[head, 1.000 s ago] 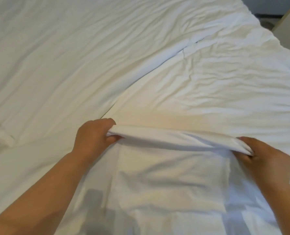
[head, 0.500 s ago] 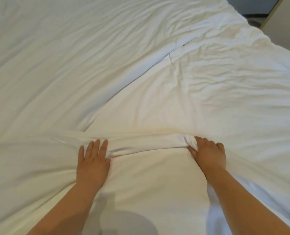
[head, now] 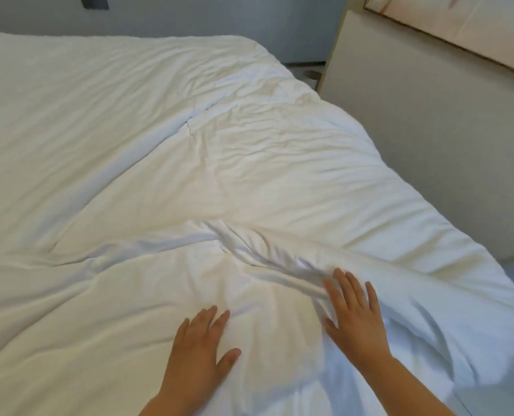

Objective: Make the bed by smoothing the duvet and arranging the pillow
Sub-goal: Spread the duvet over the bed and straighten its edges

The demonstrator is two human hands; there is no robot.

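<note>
**Head view: both palms flat on duvet**

Head camera. A white duvet (head: 129, 145) covers the bed and fills most of the frame. Its right-hand edge runs along the beige headboard panel (head: 429, 130) and partly hangs off the mattress side below the panel's near end.

A bunched ridge of fabric (head: 264, 253) crosses the duvet diagonally. It starts well left of the panel and ends near the duvet edge closest to it. There is fine wrinkling on the stretch of duvet just beside the panel, and broader, shallower folds farther from it.

Left hand (head: 200, 352): palm down, fingers straight and slightly spread. It rests on the duvet on the side of the ridge away from the panel and grasps nothing.

Right hand (head: 354, 313): palm down, fingers straight and spread, nearer the panel. Its fingertips touch the ridge's lower end, with no fabric pinched.

The two hands are near each other but apart.

A framed picture (head: 459, 22) sits above the panel.
</note>
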